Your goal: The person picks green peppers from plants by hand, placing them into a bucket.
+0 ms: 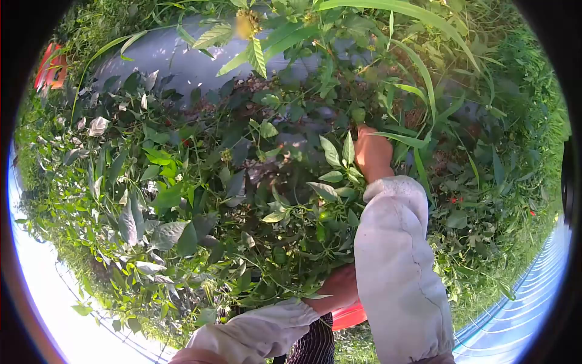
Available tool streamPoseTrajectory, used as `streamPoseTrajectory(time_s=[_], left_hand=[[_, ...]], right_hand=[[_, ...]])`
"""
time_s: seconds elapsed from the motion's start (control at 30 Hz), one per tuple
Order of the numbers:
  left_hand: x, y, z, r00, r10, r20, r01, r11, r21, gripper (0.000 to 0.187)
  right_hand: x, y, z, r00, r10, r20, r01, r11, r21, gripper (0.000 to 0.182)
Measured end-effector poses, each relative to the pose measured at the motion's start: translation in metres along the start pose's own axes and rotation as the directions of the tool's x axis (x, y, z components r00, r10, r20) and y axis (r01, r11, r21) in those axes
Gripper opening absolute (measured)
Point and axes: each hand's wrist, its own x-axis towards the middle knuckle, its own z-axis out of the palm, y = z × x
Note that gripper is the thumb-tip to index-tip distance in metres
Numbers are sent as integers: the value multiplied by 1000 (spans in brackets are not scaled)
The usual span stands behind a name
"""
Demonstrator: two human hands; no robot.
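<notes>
My right hand [373, 150] reaches into the leafy plants right of centre, its fingers curled closed among the foliage. Just above its fingertips is a round green fruit [359, 115]; what the fingers hold is hidden. Pale-edged leaves [332, 155] stand close to its left side. Lower down, my left hand [341, 285] passes behind my right sleeve [394, 261], so its fingers are out of sight. Part of a red container [350, 316] shows just below it. Green peppers [279, 255] hang among the leaves to the left of my sleeve.
Dense pepper-like plants [163, 200] fill the middle. Long grass blades [418, 73] arch over at the upper right. Grey sheeting [170, 54] lies behind the plants. A red crate [51, 67] stands at the far left, and blue-white sheeting [521, 309] lies at the lower right.
</notes>
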Motion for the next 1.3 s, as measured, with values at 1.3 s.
streamPoseTrajectory(time_s=[1.3], left_hand=[[57,12,-30,886,-400,235,398,915,60,73]], right_hand=[[-69,1,-56,996,-90,29,31,607,794,24]])
